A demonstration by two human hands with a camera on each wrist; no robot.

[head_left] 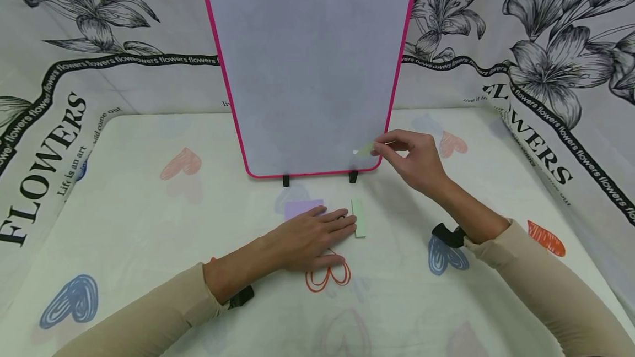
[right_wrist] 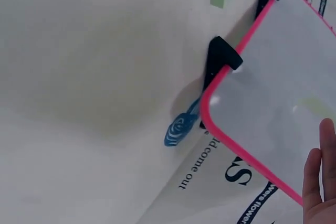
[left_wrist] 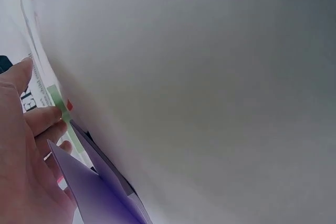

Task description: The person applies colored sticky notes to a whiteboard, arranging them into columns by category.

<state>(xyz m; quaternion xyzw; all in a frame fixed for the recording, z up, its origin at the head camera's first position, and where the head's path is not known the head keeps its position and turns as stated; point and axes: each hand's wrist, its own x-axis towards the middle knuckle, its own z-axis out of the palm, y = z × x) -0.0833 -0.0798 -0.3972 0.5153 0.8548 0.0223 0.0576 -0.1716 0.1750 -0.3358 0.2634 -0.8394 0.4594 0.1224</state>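
My right hand [head_left: 414, 160] is up at the lower right corner of the whiteboard [head_left: 307, 65], its fingers pinched together on a small pale green sticky strip [head_left: 365, 150]. The strip lies against the board face just inside the pink frame, its long axis running roughly sideways and tilted slightly up toward my fingertips, free end pointing left toward the board's middle. In the right wrist view I see only the edge of that hand beside the frame, and the strip shows as a faint pale streak on the board.

My left hand [head_left: 310, 238] lies flat on the table [head_left: 149, 225], fingers straight and loosely together, holding nothing. It rests on a purple sticky pad [head_left: 300, 208], and its fingertips reach a green sticky pad [head_left: 359, 217] just to the right, whose long axis runs away from me toward the board's black feet [head_left: 353, 176].
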